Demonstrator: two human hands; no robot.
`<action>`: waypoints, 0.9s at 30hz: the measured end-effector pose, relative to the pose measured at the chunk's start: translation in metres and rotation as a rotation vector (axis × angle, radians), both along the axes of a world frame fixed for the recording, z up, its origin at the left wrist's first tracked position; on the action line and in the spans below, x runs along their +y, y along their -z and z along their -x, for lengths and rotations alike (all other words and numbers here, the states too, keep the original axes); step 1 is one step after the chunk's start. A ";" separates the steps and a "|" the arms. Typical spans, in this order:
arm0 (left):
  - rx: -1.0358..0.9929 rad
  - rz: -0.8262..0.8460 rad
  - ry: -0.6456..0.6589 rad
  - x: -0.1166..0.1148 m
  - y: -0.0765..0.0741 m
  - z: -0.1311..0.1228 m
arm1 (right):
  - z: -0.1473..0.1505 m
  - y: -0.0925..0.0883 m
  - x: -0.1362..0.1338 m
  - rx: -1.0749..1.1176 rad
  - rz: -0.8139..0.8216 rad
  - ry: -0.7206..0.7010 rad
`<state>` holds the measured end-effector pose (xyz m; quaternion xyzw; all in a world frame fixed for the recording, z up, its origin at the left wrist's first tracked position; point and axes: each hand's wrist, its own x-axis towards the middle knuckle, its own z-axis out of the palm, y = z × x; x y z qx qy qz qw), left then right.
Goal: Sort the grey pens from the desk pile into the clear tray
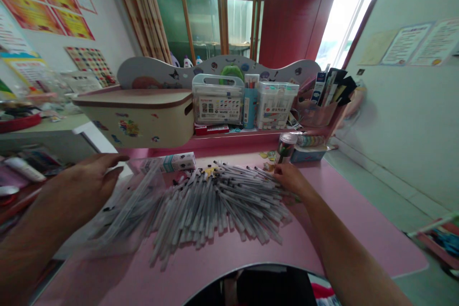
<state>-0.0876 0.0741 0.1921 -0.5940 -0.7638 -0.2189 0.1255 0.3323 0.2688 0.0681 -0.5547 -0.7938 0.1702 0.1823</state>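
Note:
A large fanned heap of slim pens (pixel 215 205) with clear-looking barrels and dark tips lies on the pink desk. Left of it, a transparent plastic container (pixel 139 229), blurred, holds several more of these pens. My left hand (pixel 82 189) is at the container's left side, thumb and forefinger apart; its other fingers are hidden. At the heap's right end, my right hand (pixel 292 179) has its fingers curled together by the pen ends; what they hold, if anything, is hidden. A white box (pixel 177 161) lies behind the container.
A jar (pixel 286 147) and a blue box (pixel 308 153) stand behind my right hand. The shelf bears a lidded bin (pixel 143 122), a clear carry case (pixel 218 103), a marker case (pixel 278 105) and a pen holder (pixel 317 112). The pink desk (pixel 362 229) curves inward near me.

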 end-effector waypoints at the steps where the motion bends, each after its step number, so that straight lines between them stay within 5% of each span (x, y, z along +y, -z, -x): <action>1: 0.026 -0.017 0.002 0.000 -0.002 -0.018 | -0.001 0.001 0.000 -0.010 0.006 0.000; 4: -0.168 -0.136 0.186 0.007 0.002 -0.077 | -0.002 0.003 0.001 -0.039 0.009 0.014; 7: -0.500 -0.076 0.446 0.022 0.021 -0.130 | -0.002 0.005 0.002 -0.064 0.002 0.036; 11: -0.880 0.084 0.550 0.043 0.049 -0.175 | -0.001 0.007 0.001 -0.082 -0.012 0.065; 17: -1.346 0.136 0.456 0.059 0.076 -0.197 | 0.001 0.000 0.001 -0.062 -0.042 0.105; 20: -1.497 0.086 0.439 0.061 0.086 -0.198 | 0.009 -0.014 -0.005 0.189 -0.039 0.130; 24: -1.564 -0.017 0.461 0.060 0.090 -0.200 | 0.029 -0.031 -0.029 0.829 0.331 -0.226; 27: -1.617 -0.066 0.491 0.060 0.088 -0.203 | 0.044 -0.033 -0.052 0.977 0.609 -0.400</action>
